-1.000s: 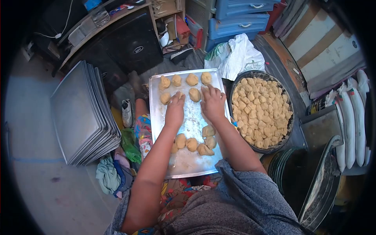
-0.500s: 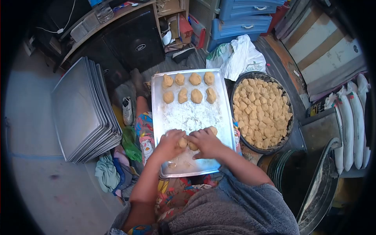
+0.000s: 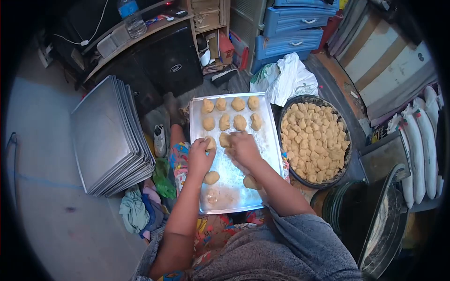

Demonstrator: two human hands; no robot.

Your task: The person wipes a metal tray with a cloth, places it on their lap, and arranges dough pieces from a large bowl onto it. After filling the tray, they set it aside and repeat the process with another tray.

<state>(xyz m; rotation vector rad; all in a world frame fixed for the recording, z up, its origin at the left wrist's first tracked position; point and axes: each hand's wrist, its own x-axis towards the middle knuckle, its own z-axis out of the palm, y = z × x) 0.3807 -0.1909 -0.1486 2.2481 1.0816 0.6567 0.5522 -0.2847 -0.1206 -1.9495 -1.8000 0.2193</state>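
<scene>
A metal baking tray (image 3: 234, 199) rests on my lap, with two rows of dough balls (image 3: 238, 103) at its far end. Below those rows, my left hand (image 3: 199, 153) has its fingers curled around a dough ball (image 3: 211, 144) near the tray's left side. My right hand (image 3: 244, 149), slightly blurred, is closed over another dough ball (image 3: 225, 139) a little to the right; its fingertips are partly hidden. Closer to me lie two more pieces, one dough ball (image 3: 211, 177) at the left and one (image 3: 251, 182) partly behind my right forearm.
A round black pan (image 3: 349, 161) full of dough pieces stands right of the tray. Stacked metal trays (image 3: 105, 136) lean at the left. White plastic bags (image 3: 293, 79) and blue drawers (image 3: 290, 44) are beyond. Dark round pans (image 3: 347, 206) sit at the lower right.
Both hands have moved away from me up the tray, each with a dough ball, to just below the second row. The two nearer dough balls now show. The view has shifted slightly.
</scene>
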